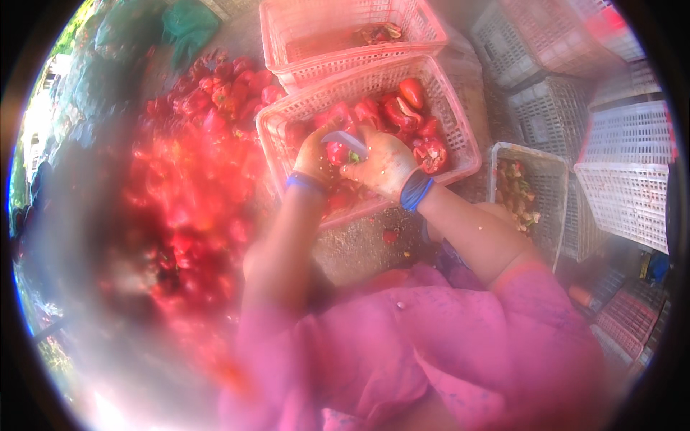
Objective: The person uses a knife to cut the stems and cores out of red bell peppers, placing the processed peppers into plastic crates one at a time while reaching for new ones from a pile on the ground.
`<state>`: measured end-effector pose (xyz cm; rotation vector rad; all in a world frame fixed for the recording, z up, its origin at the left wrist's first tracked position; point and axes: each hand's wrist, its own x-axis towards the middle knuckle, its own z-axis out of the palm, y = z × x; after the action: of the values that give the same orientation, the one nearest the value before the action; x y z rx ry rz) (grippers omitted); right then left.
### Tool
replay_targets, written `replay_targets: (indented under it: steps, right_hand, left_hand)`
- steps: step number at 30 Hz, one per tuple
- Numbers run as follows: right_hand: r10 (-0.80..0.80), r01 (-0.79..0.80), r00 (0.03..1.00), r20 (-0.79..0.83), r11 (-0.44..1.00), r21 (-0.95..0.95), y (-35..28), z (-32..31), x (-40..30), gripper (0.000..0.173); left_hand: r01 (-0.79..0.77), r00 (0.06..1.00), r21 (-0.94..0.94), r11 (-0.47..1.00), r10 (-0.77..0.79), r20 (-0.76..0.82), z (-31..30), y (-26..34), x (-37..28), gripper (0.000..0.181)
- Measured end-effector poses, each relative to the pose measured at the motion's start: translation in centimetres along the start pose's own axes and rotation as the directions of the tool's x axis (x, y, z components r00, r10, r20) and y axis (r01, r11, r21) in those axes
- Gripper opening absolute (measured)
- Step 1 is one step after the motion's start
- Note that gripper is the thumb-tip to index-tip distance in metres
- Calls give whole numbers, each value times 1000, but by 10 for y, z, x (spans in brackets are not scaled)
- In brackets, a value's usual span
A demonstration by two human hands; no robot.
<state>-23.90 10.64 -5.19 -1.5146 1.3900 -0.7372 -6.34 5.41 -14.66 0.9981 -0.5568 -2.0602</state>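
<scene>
Over a pink plastic crate [463,134] of red bell peppers [401,114], my two hands meet, both in pale gloves with blue bands at the wrists. A red pepper [338,153] with a bit of green at its stem end is held by my left hand [314,156], whose fingers are partly hidden. My right hand [385,164] grips a knife, its blade [345,141] lying across the top of that pepper; the handle is hidden in the hand. Some peppers in the crate are cut open, with pale insides showing.
A large heap of red peppers [215,108] lies on the left, partly blurred. Another pink crate [353,56] with some scraps adjoins the far side. A pale crate [560,204] of pepper cores [520,194] stands at right, beside stacked white crates [622,178]. Green mesh [188,24] lies at upper left.
</scene>
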Motion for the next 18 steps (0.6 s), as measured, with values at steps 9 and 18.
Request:
replay_targets:
  steps: [9,18]
  right_hand:
    - [117,-275,939,324,821,501,-8,-40,0,22]
    - [148,-24,985,-92,637,771,-13,-87,-14,22]
  left_hand:
    - [157,983,-253,955,-127,131,46,17,-20,39]
    - [82,995,-141,987,-89,-45,83,4,-2,37]
